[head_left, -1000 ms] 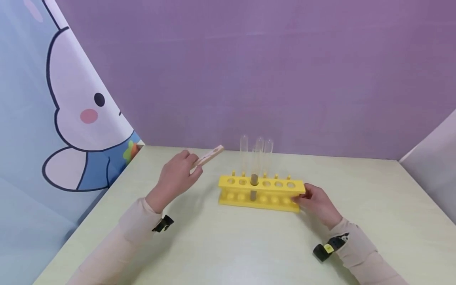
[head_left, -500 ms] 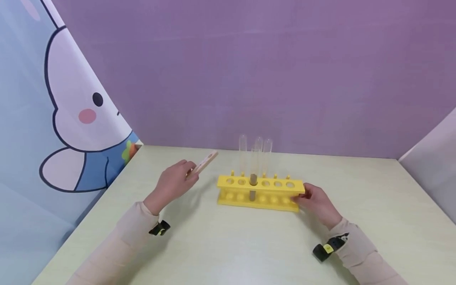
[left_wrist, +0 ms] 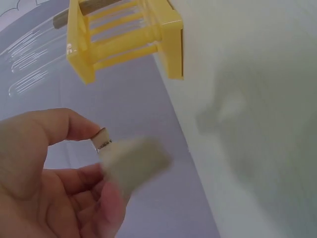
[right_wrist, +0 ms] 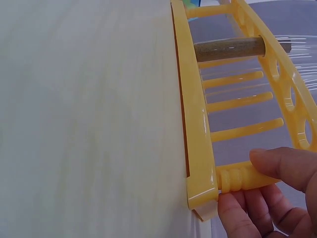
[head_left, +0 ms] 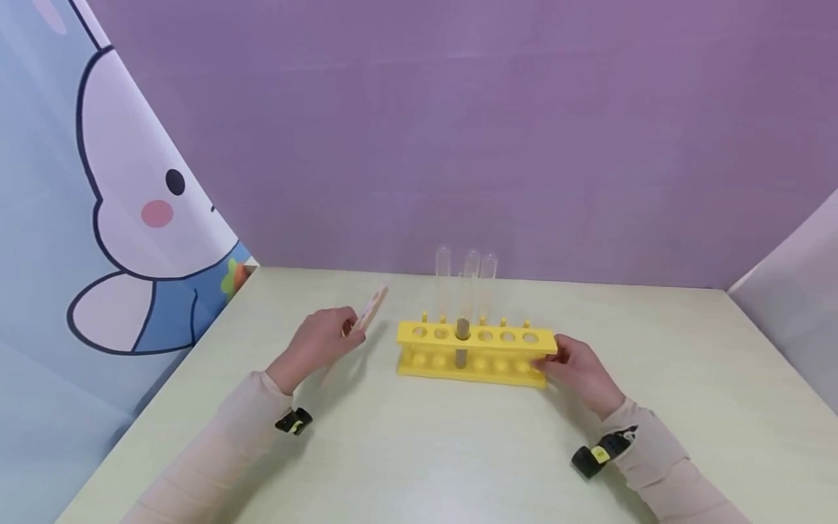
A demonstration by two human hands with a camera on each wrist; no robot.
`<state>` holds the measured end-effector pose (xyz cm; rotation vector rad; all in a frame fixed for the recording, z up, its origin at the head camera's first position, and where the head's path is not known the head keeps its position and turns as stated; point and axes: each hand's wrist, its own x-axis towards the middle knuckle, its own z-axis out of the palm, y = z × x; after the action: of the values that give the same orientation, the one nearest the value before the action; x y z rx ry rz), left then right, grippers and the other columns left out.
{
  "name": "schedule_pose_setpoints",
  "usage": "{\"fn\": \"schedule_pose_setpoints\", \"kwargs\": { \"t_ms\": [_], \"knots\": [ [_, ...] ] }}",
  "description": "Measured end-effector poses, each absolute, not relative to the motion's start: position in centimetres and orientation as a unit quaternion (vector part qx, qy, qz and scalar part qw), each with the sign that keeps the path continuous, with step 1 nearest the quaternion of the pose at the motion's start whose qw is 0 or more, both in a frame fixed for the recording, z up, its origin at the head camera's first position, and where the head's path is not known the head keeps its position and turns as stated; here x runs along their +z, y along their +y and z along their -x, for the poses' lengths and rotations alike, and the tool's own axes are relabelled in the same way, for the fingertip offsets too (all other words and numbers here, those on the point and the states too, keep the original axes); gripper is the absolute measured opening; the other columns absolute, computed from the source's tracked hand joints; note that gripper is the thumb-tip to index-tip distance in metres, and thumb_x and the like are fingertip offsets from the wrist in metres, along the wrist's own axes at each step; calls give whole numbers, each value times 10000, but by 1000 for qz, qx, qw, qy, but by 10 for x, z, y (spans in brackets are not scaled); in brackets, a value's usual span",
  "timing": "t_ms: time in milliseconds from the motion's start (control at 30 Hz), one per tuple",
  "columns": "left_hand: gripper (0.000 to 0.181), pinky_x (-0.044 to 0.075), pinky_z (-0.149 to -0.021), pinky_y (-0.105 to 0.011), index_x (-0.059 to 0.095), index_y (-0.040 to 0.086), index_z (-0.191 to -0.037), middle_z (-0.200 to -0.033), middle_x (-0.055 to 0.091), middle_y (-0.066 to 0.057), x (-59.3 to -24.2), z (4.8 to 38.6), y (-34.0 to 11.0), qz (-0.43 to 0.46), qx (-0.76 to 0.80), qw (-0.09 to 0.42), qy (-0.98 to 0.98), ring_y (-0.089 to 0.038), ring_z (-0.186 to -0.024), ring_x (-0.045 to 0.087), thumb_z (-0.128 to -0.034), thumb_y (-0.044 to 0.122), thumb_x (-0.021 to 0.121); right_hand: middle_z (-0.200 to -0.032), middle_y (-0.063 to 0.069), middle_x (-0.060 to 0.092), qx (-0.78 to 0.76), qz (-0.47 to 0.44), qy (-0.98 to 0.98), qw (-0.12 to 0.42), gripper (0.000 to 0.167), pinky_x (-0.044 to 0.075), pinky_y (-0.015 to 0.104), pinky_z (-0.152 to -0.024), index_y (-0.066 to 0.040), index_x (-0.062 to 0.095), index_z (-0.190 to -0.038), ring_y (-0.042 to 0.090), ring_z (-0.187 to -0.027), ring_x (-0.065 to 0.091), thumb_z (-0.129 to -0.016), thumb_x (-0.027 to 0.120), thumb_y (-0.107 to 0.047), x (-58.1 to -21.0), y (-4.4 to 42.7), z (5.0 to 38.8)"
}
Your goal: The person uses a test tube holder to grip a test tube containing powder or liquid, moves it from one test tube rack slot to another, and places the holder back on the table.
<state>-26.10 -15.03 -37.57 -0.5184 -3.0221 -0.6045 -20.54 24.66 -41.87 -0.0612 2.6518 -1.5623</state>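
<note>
My left hand (head_left: pixel 321 338) pinches a pale wooden test tube clamp (head_left: pixel 373 309) between thumb and fingers, above the table left of the rack. In the left wrist view the near part of the clamp (left_wrist: pixel 136 163) is blurred. My right hand (head_left: pixel 583 370) grips the right end post of a yellow test tube rack (head_left: pixel 497 338); the thumb (right_wrist: pixel 277 163) lies on that post in the right wrist view. A test tube with brown-grey contents (head_left: pixel 462 329) stands upright in a hole left of the rack's middle. Several clear test tubes (head_left: pixel 443 273) sit upside down on the back pegs.
The pale table (head_left: pixel 419 451) reaches to a purple backdrop (head_left: pixel 458 145) close behind the rack. On the left hangs a blue cloth (head_left: pixel 39 247) with a cartoon figure, and a white cloth (head_left: pixel 799 291) edges the right side. Each wrist wears a black camera.
My left hand has shifted slightly left and down, turning the clamp steeper so its far end drops away from the rack. My right hand keeps its grip on the rack.
</note>
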Motion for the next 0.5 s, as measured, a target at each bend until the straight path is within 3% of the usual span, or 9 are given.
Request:
{"fn": "schedule_pose_setpoints", "kwargs": {
  "t_ms": [200, 500],
  "knots": [
    [155, 401, -528, -261, 601, 71, -825, -678, 558, -13, -381, 265, -143, 157, -191, -41, -968, -144, -575, 491, -838, 221, 639, -1032, 146, 577, -507, 24, 861, 29, 421, 438, 240, -649, 61, 505, -1230, 199, -827, 471, -869, 656, -93, -419, 248, 206],
    [202, 428, -467, -239, 541, 80, -744, -624, 560, -28, -393, 268, -132, 130, -214, -103, -963, -129, -496, 535, -844, 218, 650, -1041, 156, 579, -511, 27, 859, 31, 419, 444, 232, -653, 74, 503, -1231, 191, -825, 473, -869, 653, -74, -421, 248, 206]
  ]
}}
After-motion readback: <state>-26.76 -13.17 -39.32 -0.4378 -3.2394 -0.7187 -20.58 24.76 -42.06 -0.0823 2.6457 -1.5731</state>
